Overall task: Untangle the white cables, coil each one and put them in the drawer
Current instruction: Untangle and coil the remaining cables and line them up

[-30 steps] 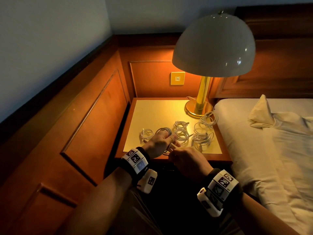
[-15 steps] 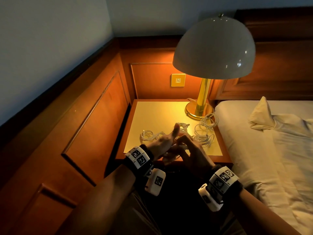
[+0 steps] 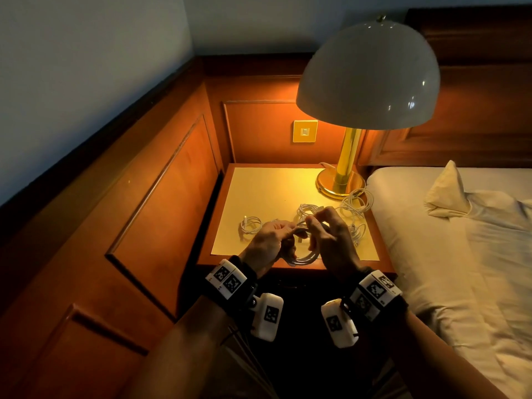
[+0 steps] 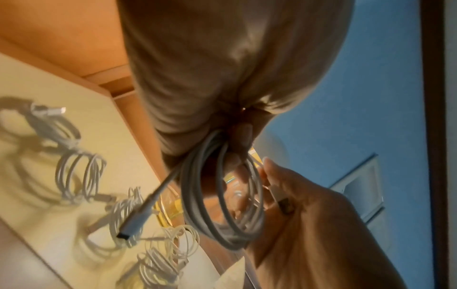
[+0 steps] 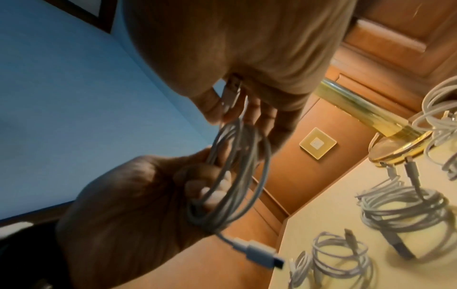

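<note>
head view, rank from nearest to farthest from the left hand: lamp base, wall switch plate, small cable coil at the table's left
1. Small cable coil, just left of the left hand.
2. Lamp base, back right on the nightstand.
3. Wall switch plate, on the panel behind the nightstand.

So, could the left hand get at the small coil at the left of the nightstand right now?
Probably not at once: the left hand grips the coiled cable. The small coil itself lies uncovered just beyond it.

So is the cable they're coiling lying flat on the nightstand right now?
No, both hands hold the coiled cable up in the air, above the nightstand's front edge.
</note>
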Demonstrator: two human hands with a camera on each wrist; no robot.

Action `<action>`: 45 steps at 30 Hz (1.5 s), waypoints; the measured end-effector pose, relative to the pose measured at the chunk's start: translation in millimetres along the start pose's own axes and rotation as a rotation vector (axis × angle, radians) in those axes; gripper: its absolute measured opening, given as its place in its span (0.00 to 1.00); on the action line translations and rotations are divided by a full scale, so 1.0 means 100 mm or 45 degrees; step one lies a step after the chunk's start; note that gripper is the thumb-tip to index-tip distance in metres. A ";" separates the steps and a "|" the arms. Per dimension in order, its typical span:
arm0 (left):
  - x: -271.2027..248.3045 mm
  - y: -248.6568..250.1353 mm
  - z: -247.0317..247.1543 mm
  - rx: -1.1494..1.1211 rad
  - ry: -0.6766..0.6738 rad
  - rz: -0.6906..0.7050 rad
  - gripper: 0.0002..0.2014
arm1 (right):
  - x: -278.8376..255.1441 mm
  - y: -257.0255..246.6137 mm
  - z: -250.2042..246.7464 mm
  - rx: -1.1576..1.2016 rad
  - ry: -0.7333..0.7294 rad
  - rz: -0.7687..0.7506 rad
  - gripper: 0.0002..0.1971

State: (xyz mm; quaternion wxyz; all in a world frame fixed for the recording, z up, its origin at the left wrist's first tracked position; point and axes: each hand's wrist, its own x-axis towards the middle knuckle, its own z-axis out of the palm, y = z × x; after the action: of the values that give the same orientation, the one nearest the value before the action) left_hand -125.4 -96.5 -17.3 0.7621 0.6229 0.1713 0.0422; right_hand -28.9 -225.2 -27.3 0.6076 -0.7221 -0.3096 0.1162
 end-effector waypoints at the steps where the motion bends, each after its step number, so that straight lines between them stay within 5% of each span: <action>1: 0.00 0.04 -0.03 0.060 -0.019 0.006 0.18 | 0.02 -0.04 -0.04 0.020 -0.053 0.011 0.06; 4: -0.04 0.17 -0.11 0.109 -0.132 -0.006 0.17 | 0.07 -0.11 -0.20 0.109 -0.186 0.002 0.06; 8: -0.13 0.32 -0.16 -0.036 -0.328 -0.043 0.18 | 0.10 -0.12 -0.27 -0.159 -0.173 -0.315 0.01; 14: -0.12 0.33 -0.14 -0.033 -0.263 0.005 0.16 | 0.13 -0.04 -0.25 -0.479 -0.167 -0.547 0.06; 16: -0.10 0.32 -0.12 0.130 -0.190 0.065 0.17 | 0.13 -0.08 -0.26 -0.381 -0.265 -0.469 0.11; 20: -0.06 0.32 -0.09 0.469 -0.060 0.222 0.12 | 0.09 -0.15 -0.27 0.403 -0.322 0.082 0.13; 22: -0.05 0.31 -0.07 0.535 -0.011 0.262 0.07 | 0.07 -0.16 -0.25 0.567 -0.338 0.259 0.17; 27: 0.01 0.23 -0.07 0.586 0.136 0.359 0.10 | 0.05 -0.16 -0.24 0.747 -0.281 0.364 0.24; 33: 0.04 0.16 -0.04 0.574 0.265 0.326 0.12 | -0.06 -0.09 -0.16 0.250 -0.403 0.087 0.33; 35: 0.03 0.15 0.00 0.553 0.258 0.316 0.11 | -0.06 -0.05 -0.07 -0.057 -0.267 -0.012 0.29; 40: 0.01 0.15 0.10 0.456 0.209 0.322 0.09 | -0.09 -0.04 0.14 -0.276 -0.012 -0.166 0.09; 45: -0.07 0.12 0.16 0.167 0.239 0.311 0.10 | -0.06 -0.05 0.18 -0.485 0.148 -0.280 0.10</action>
State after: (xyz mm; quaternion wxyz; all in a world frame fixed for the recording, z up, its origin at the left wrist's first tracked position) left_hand -124.8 -110.9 -1.5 0.6898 0.6807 0.1672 0.1814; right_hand -45.3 -214.1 -28.1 0.4862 -0.7911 -0.3674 -0.0531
